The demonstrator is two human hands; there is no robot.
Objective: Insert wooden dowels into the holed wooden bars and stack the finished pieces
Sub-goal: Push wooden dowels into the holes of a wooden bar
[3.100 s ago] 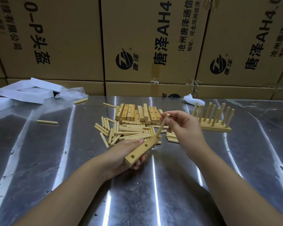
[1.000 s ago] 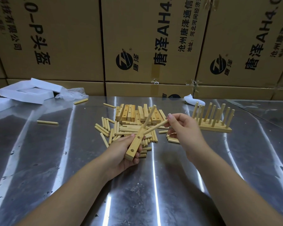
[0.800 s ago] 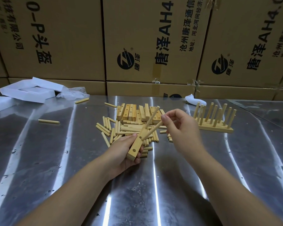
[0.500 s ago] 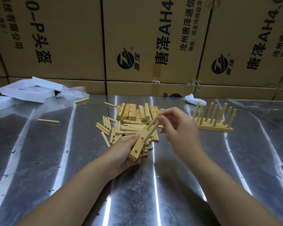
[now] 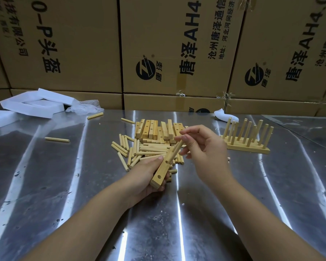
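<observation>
The left hand [image 5: 149, 176] is wrapped round the near half of a pale rectangular wooden bar [image 5: 161, 171]. Its fingers are underneath and its thumb lies along the upper left edge, holding the bar clear of the tabletop. The right hand [image 5: 205, 149] pinches the top end of a short round wooden dowel [image 5: 177, 147] between thumb and forefinger, the other fingers loosely spread. The bar's long axis runs from the person's near left up and away to the far right. The dowel slants off the bar's far end in nearly the same line, its lower tip at the holed face. A second peg seems to lie close alongside, and I cannot separate the two cleanly or say how deep either sits. Two empty holes [image 5: 159, 177] show on the stretch of the face nearer the person. The next filling would therefore likely work back along that axis toward the left hand, the nearer hand to them, while the right hand fetches. Its supply lies just beyond: a scatter of loose dowels [image 5: 137, 150] around the middle of the shiny metal tabletop [image 5: 73, 185], with a heap of unfilled holed bars [image 5: 154, 129] behind it toward the far edge. The finished pieces [image 5: 247, 146], pegs upright, stand to the right of the right hand, toward the far right corner. Brown printed cardboard cartons [image 5: 64, 44] wall off the far edge, and white foam pieces [image 5: 36, 104] sit at the far left corner.
</observation>
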